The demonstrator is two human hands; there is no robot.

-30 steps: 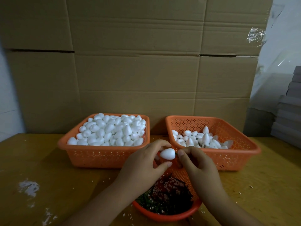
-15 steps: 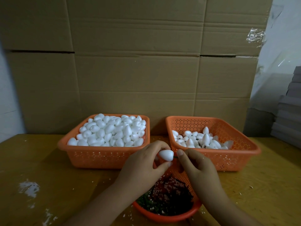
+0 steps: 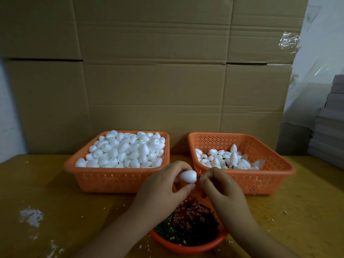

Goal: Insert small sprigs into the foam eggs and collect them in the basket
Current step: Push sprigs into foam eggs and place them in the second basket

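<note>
From the head camera, looking down over the yellowish wooden table, the person's left hand grips a white foam egg between curled forefinger above and thumb below, the egg lying on its side just above the middle of the scene. At the egg's three o'clock end a thin dark green sprig stem shows, touching the foam, and the right hand pinches that stem between fingertips, its fingers bent in close. The two hands nearly meet there. Directly below them, at six o'clock, sits a round orange plastic bowl holding a dark tangle of green and reddish sprigs flecked with white crumbs. At ten o'clock from the hands stands a square orange perforated plastic basket heaped to the rim with plain white foam eggs. At two o'clock stands a second orange perforated basket, only partly filled, with a loose pile of white foam eggs along its floor; whether those carry sprigs I cannot tell. Both baskets rest on the table, well apart from each other, with the hands in front of the gap. Behind them rises a wall of brown cardboard boxes. White smears mark the table at eight o'clock, and grey stacked boards sit at the far right.
</note>
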